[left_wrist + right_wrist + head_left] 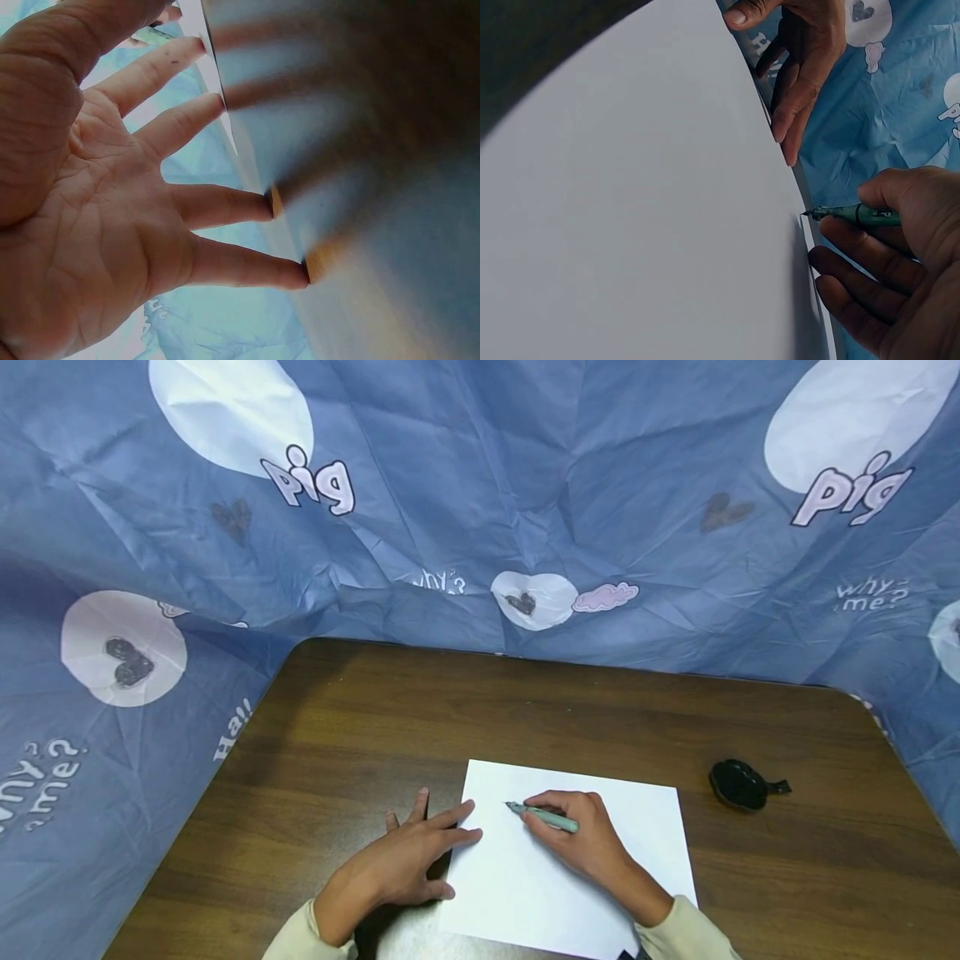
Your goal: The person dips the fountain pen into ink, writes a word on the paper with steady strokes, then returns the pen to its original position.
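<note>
A sheet of white paper lies slightly askew on the wooden table. My right hand pinches a green fountain pen between thumb and fingers, its dark nib at the upper left part of the sheet. Whether the nib touches the paper I cannot tell. At the sheet's left edge my left hand is spread, some fingertips on the paper and others on the table. The left wrist view shows the straight fingers of that hand from the palm side. No marks on the paper can be made out.
A small black pan-shaped dish with a short handle stands on the table to the right of the paper. Blue printed cloth hangs behind the table and along its left side.
</note>
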Demonstrator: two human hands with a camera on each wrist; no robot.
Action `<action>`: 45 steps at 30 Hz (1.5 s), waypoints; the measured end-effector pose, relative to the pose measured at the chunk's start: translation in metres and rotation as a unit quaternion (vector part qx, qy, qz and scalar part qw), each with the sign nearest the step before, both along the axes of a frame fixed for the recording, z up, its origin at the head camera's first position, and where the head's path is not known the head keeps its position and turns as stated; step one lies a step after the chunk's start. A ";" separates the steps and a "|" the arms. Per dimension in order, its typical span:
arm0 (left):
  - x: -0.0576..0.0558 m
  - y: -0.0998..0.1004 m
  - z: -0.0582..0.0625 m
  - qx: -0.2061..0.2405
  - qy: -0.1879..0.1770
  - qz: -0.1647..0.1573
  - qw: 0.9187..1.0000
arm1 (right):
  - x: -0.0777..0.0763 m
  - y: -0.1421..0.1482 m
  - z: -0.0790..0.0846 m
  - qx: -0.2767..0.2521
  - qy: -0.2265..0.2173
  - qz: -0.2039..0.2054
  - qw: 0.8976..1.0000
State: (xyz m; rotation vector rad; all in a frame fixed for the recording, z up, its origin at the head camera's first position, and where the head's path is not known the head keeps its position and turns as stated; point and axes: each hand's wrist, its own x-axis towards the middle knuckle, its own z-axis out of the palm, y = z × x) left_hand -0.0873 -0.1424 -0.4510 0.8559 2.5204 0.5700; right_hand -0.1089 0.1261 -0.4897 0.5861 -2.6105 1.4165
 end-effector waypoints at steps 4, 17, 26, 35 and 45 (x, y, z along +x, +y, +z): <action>0.000 0.000 0.000 -0.004 -0.002 0.003 1.000 | 0.001 0.001 0.000 0.001 -0.001 -0.007 1.000; 0.002 0.000 0.000 -0.008 -0.001 0.008 1.000 | 0.002 0.008 -0.001 0.001 -0.016 -0.025 1.000; 0.003 0.000 -0.001 0.000 0.006 0.005 1.000 | 0.006 0.015 -0.001 -0.003 -0.025 -0.047 0.999; 0.003 0.000 -0.001 0.003 0.010 0.005 1.000 | 0.007 0.019 -0.001 0.006 -0.038 -0.063 0.997; 0.001 0.000 -0.003 0.000 0.005 0.010 1.000 | 0.009 0.027 -0.002 0.006 -0.028 -0.077 0.997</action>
